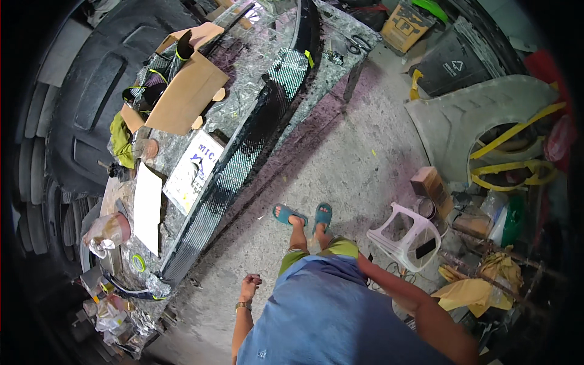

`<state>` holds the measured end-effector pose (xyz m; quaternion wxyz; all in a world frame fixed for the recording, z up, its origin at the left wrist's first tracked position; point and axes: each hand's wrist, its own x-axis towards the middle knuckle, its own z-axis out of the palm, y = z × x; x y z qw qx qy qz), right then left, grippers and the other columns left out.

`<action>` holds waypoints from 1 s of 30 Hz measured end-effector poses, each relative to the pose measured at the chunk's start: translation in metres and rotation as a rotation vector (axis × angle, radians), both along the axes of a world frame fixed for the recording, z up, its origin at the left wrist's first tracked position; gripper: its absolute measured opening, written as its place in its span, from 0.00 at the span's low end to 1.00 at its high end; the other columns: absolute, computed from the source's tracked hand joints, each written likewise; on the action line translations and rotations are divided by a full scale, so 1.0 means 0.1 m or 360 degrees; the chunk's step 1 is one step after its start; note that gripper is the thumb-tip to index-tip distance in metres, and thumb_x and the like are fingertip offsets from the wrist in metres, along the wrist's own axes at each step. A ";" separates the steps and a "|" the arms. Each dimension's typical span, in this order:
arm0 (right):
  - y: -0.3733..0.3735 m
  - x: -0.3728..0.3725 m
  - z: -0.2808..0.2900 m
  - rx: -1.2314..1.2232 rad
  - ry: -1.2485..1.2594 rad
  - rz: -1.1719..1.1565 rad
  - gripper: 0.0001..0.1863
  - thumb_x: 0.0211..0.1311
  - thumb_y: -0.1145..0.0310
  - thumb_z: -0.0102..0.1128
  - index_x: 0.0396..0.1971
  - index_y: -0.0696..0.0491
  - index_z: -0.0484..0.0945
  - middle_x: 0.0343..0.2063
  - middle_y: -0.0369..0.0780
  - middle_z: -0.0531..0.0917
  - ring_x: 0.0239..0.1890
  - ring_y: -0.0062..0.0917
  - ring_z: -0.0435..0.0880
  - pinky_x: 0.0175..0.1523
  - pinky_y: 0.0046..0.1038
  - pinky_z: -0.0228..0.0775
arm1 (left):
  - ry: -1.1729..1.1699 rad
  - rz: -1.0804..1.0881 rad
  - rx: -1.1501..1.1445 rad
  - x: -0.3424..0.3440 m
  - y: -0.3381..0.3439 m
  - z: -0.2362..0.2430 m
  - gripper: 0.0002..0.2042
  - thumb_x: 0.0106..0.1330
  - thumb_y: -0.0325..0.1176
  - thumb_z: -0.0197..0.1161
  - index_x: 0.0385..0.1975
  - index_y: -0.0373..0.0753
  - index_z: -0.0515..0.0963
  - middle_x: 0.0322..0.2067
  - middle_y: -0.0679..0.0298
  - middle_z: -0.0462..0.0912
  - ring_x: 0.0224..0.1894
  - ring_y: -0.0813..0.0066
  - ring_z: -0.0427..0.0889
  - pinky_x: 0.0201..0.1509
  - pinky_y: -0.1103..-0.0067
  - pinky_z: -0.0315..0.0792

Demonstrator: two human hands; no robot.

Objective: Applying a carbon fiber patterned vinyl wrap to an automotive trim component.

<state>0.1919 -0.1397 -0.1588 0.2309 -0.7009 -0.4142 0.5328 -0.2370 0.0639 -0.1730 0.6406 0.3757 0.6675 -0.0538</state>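
My left hand point(249, 286), with a watch on the wrist, hangs beside my body over the floor. Its fingers are curled in, and whether anything small is in them I cannot make out. My right forearm point(420, 304) runs toward my hip, where the shirt and shorts hide the hand. A long, glossy black panel with a woven carbon-fibre look point(234, 167) lies along the near edge of the worktable, and my left hand is apart from it. A white sheet with writing point(194, 172) and a blank white board point(146, 207) lie behind the panel.
On the table stand an open cardboard box point(188, 91) with dark woven pieces, scissors point(359, 44) and a green tape roll point(139, 263). To my right are an upturned whitish plastic stool point(398, 228), a small carton point(432, 185) and a grey fender-like panel point(450, 125).
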 end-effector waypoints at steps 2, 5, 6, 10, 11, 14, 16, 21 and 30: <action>-0.01 -0.02 0.05 -0.0005 -0.0024 -0.0020 0.18 0.59 0.62 0.54 0.47 0.54 0.77 0.45 0.55 0.80 0.49 0.49 0.79 0.51 0.43 0.71 | -0.0041 0.0021 0.0053 0.06 0.16 0.03 0.07 0.68 0.31 0.57 0.42 0.39 0.78 0.35 0.63 0.85 0.39 0.73 0.84 0.42 0.74 0.75; 0.07 -0.04 0.10 0.0021 -0.0066 -0.0027 0.18 0.59 0.62 0.54 0.47 0.54 0.77 0.45 0.55 0.80 0.49 0.49 0.79 0.52 0.43 0.71 | -0.0062 0.0046 0.0081 0.13 0.40 0.04 0.07 0.69 0.31 0.55 0.42 0.39 0.78 0.35 0.63 0.85 0.39 0.73 0.83 0.43 0.75 0.75; 0.08 -0.06 0.09 0.0037 -0.0074 -0.0041 0.18 0.59 0.62 0.54 0.47 0.54 0.77 0.45 0.55 0.80 0.49 0.49 0.79 0.52 0.43 0.71 | -0.0048 0.0040 0.0102 0.15 0.45 0.05 0.07 0.70 0.31 0.54 0.43 0.39 0.78 0.35 0.63 0.85 0.39 0.72 0.83 0.44 0.75 0.75; 0.17 -0.09 -0.27 0.0139 -0.0166 -0.0091 0.19 0.59 0.62 0.54 0.48 0.54 0.77 0.45 0.55 0.80 0.49 0.49 0.79 0.52 0.43 0.71 | -0.0085 -0.0035 0.0122 0.29 0.65 0.08 0.08 0.70 0.31 0.53 0.43 0.40 0.78 0.37 0.63 0.85 0.40 0.72 0.84 0.45 0.75 0.75; 0.09 -0.10 -0.68 0.0387 -0.0419 0.0085 0.19 0.60 0.61 0.54 0.48 0.54 0.77 0.47 0.55 0.79 0.50 0.49 0.78 0.54 0.42 0.70 | -0.0082 -0.0019 0.0109 0.30 0.67 0.14 0.08 0.70 0.32 0.54 0.44 0.40 0.78 0.37 0.63 0.85 0.41 0.72 0.84 0.44 0.75 0.75; 0.44 -0.10 -0.69 0.0191 -0.0158 0.0143 0.19 0.61 0.62 0.54 0.50 0.54 0.77 0.50 0.53 0.78 0.54 0.47 0.76 0.58 0.42 0.68 | -0.0030 0.0104 0.0056 0.07 0.52 0.01 0.08 0.70 0.32 0.54 0.44 0.40 0.78 0.37 0.62 0.85 0.42 0.71 0.84 0.45 0.74 0.75; 0.69 -0.03 -0.34 -0.0320 0.0299 -0.0071 0.19 0.61 0.62 0.54 0.50 0.53 0.78 0.53 0.50 0.78 0.56 0.46 0.75 0.59 0.43 0.67 | -0.0057 0.0105 0.0063 0.10 0.53 0.01 0.08 0.70 0.32 0.54 0.43 0.40 0.78 0.37 0.61 0.85 0.41 0.70 0.83 0.45 0.73 0.75; 0.89 0.03 -0.09 -0.0235 0.0154 0.0099 0.18 0.60 0.63 0.55 0.49 0.52 0.78 0.52 0.48 0.79 0.57 0.44 0.75 0.59 0.43 0.68 | -0.0061 0.0195 0.0037 -0.03 0.40 0.01 0.09 0.69 0.33 0.54 0.42 0.39 0.78 0.36 0.61 0.85 0.40 0.70 0.84 0.44 0.72 0.76; 0.88 0.17 0.33 -0.0050 -0.0442 0.0808 0.16 0.58 0.64 0.57 0.46 0.50 0.79 0.48 0.44 0.81 0.54 0.42 0.77 0.55 0.44 0.70 | -0.0001 0.0279 0.0088 -0.47 0.31 -0.07 0.08 0.70 0.33 0.55 0.42 0.40 0.78 0.35 0.62 0.85 0.39 0.70 0.85 0.43 0.71 0.77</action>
